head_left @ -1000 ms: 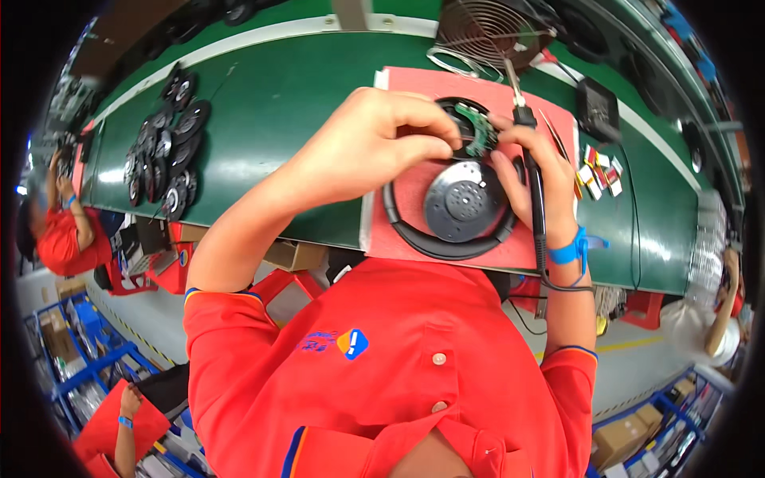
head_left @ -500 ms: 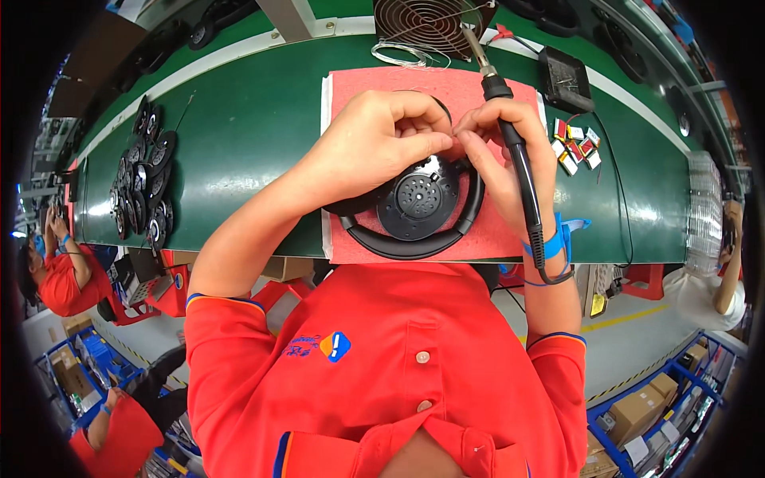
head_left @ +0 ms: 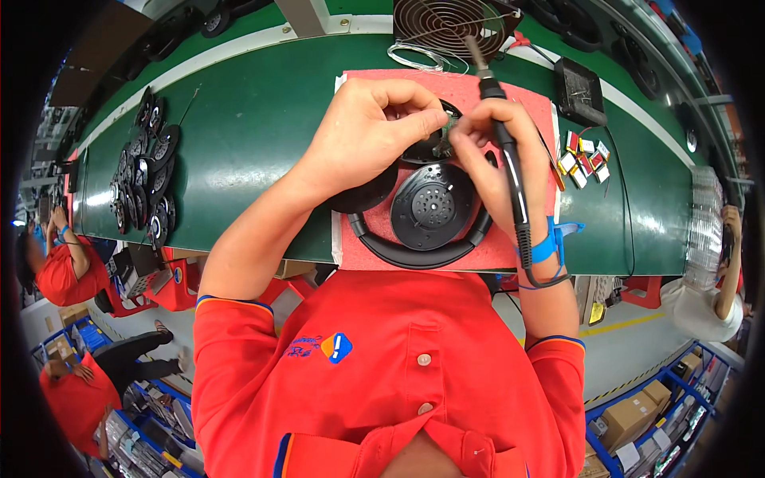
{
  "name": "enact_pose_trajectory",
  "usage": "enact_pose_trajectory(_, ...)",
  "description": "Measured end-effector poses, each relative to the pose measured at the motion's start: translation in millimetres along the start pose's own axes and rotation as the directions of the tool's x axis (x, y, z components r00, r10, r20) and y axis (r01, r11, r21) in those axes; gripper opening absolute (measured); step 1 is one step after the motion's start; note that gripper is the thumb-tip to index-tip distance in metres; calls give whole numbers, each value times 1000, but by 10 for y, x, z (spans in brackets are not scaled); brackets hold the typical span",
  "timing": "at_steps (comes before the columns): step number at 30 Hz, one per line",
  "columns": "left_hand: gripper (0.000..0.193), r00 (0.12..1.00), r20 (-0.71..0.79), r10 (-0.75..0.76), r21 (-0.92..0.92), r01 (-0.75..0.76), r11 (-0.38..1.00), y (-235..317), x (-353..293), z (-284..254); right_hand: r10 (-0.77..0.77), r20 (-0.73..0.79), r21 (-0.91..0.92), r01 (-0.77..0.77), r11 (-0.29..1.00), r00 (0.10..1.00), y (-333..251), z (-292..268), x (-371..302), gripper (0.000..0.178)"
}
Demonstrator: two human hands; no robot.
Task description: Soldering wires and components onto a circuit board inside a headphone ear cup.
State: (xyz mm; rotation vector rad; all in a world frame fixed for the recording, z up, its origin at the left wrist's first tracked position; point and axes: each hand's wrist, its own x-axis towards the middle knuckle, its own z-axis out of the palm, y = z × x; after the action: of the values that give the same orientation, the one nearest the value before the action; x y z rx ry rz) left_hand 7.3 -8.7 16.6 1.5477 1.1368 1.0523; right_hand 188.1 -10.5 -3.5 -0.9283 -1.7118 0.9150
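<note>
A pair of black over-ear headphones lies on the pink foam mat [head_left: 362, 259], its curved headband [head_left: 414, 256] towards me. One round black part with a ring of small holes [head_left: 433, 205] faces up in the middle. Beyond it sits another open round black piece [head_left: 418, 151], partly covered by my fingers. My left hand [head_left: 378, 131] is closed in a pinch over that piece; whatever its fingertips hold is too small to name. My right hand [head_left: 506, 143] grips a soldering iron [head_left: 514, 171], tip pointing away, its thumb and fingers bent close to my left fingertips.
Small batteries [head_left: 583, 159] lie in a pile at the right, near a black tray [head_left: 579, 92]. A fan with a wire grille [head_left: 450, 24] stands at the back, with a wire coil [head_left: 416, 57] before it. Black round parts [head_left: 143, 171] are heaped on the left of the green table [head_left: 247, 103].
My hands have drawn slightly apart, uncovering more of the far round piece. The perforated round part now shows more fully. The whole view has shifted a little.
</note>
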Motion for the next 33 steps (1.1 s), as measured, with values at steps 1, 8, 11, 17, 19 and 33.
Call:
enact_pose_trajectory(1,14,999,11,-44,-24,44,999,2,-1,-8,-9,14,32,9,999,1000,-3,-30,13,27)
enact_pose_trajectory(8,15,998,32,-59,-68,62,996,-12,-12,23,-13,8,137,12,990,1000,15,-8,28,27)
enact_pose_trajectory(11,15,999,37,-2,-30,3,1000,-26,-21,48,8,1,120,-8,993,1000,-2,-24,16,28)
enact_pose_trajectory(17,13,977,20,211,213,-210,954,-25,-21,79,-25,18,-43,26,999,1000,-59,-13,-14,23)
enact_pose_trajectory(19,13,997,-29,76,227,-67,972,-8,3,85,-26,30,-75,28,997,999,-37,-19,-39,23)
enact_pose_trajectory(33,10,984,61,167,367,-178,913,-349,240,-41,-331,-119,-108,320,941,936,-168,-473,-79,34)
